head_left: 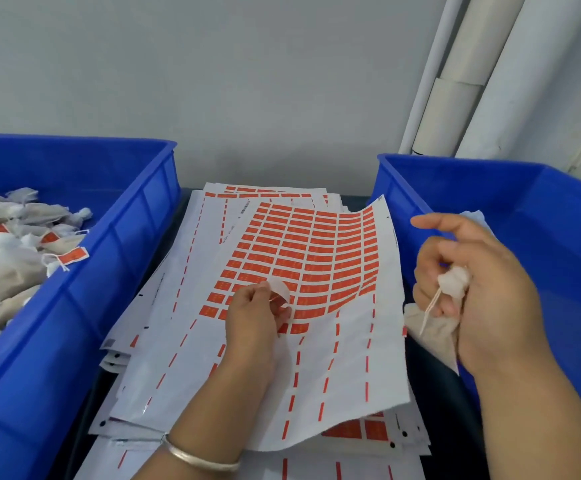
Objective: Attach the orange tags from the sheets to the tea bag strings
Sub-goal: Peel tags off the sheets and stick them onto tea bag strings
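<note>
Left hand (258,311) pinches a flimsy, sticky orange tag (279,293) by its edge; right hand (472,289) clamps the soft tea bag (434,329), string (429,311) dangling free.

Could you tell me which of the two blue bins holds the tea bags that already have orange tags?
The left blue bin: its tea bags carry orange tags.

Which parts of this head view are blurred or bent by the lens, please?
In the head view the wide lens bows the top sheet of orange tags and the blue bins; the right hand holding the tea bag looks slightly motion-smeared; the left hand pinching a tag is sharper; lighting is soft and even.
</note>
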